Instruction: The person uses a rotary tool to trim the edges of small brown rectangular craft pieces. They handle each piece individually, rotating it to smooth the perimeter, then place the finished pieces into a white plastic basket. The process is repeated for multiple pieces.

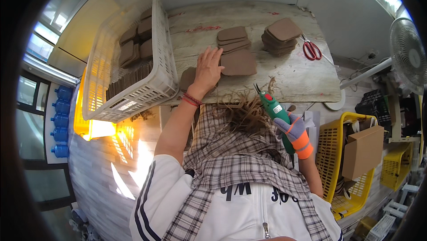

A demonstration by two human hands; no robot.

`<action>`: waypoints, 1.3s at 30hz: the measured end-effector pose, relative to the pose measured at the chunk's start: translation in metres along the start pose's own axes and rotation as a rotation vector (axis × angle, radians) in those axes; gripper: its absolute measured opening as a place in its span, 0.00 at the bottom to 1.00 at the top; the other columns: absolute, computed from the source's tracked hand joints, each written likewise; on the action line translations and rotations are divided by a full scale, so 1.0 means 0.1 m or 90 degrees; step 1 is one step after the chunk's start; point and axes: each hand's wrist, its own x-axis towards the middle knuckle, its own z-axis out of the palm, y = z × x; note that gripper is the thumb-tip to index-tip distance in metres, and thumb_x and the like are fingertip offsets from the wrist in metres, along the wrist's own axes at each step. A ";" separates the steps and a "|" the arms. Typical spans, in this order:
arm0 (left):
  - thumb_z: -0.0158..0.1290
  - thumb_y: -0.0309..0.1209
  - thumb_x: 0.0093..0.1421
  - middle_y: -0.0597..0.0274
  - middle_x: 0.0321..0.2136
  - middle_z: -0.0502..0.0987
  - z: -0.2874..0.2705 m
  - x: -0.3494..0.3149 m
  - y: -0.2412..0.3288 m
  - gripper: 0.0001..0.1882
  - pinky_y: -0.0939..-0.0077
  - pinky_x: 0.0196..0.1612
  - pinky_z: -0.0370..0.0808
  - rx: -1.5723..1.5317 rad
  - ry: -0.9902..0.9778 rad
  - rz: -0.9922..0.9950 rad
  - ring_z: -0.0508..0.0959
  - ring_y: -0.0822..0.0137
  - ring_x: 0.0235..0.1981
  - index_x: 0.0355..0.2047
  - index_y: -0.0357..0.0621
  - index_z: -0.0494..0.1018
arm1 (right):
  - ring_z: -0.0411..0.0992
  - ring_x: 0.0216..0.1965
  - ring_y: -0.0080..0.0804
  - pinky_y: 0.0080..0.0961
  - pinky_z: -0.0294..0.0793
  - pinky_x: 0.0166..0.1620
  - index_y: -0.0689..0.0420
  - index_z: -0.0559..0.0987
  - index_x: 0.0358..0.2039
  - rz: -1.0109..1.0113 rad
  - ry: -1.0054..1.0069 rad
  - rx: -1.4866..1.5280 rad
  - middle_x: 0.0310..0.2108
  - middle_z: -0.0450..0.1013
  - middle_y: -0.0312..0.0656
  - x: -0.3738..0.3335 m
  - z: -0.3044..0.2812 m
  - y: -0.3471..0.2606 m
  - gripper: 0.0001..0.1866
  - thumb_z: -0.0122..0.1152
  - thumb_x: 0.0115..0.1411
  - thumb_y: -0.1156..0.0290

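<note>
My bare left hand [208, 66], with red bands at the wrist, is stretched over the table, fingers extended. Its thumb and fingertips reach the left edge of a flat brown rounded pad [239, 62]. A low stack of similar pads [233, 34] lies just beyond it. Another brown pad [188, 79] is partly covered by my left wrist. In a grey and orange glove, my right hand [292, 130] is closed around a green handheld power cutter [271, 104] with a dark, two-pronged tip. That tip points up and left, near the table's front edge, apart from the pads.
A taller pad stack [281, 34] stands at the right beside red-handled scissors [311, 50]. On the left, a white crate [165, 70] holds many pads. Brown trimmings [242, 110] lie on my checked apron. A yellow basket [327, 152] with a cardboard box [362, 152] stands right.
</note>
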 end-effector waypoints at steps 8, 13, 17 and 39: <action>0.60 0.27 0.47 0.54 0.44 0.68 0.18 0.32 -0.01 0.29 0.59 0.57 0.59 -0.089 -0.076 0.045 0.63 0.54 0.52 0.51 0.42 0.67 | 0.67 0.19 0.16 0.15 0.66 0.22 0.63 0.75 0.38 -0.042 0.029 -0.050 0.20 0.71 0.34 -0.01 -0.09 0.16 0.19 0.66 0.53 0.61; 0.63 0.27 0.43 0.58 0.38 0.68 0.24 0.34 -0.05 0.26 0.62 0.52 0.63 -0.066 -0.112 0.006 0.65 0.55 0.45 0.45 0.42 0.72 | 0.69 0.16 0.22 0.18 0.68 0.19 0.64 0.72 0.41 -0.026 0.007 -0.011 0.19 0.72 0.38 -0.01 -0.10 0.13 0.18 0.63 0.56 0.64; 0.65 0.29 0.40 0.58 0.37 0.68 0.28 0.37 -0.08 0.24 0.61 0.49 0.63 -0.068 -0.072 0.042 0.65 0.54 0.43 0.39 0.43 0.70 | 0.69 0.16 0.22 0.18 0.68 0.19 0.64 0.72 0.40 -0.030 0.013 -0.011 0.18 0.72 0.39 -0.02 -0.10 0.12 0.18 0.63 0.56 0.64; 0.52 0.18 0.57 0.62 0.49 0.69 0.18 0.14 1.17 0.21 0.64 0.56 0.68 -1.463 0.280 -0.502 0.69 0.62 0.51 0.51 0.45 0.64 | 0.68 0.17 0.19 0.16 0.67 0.20 0.62 0.71 0.39 -0.083 0.130 0.089 0.19 0.70 0.35 -0.02 0.12 -0.13 0.19 0.67 0.53 0.63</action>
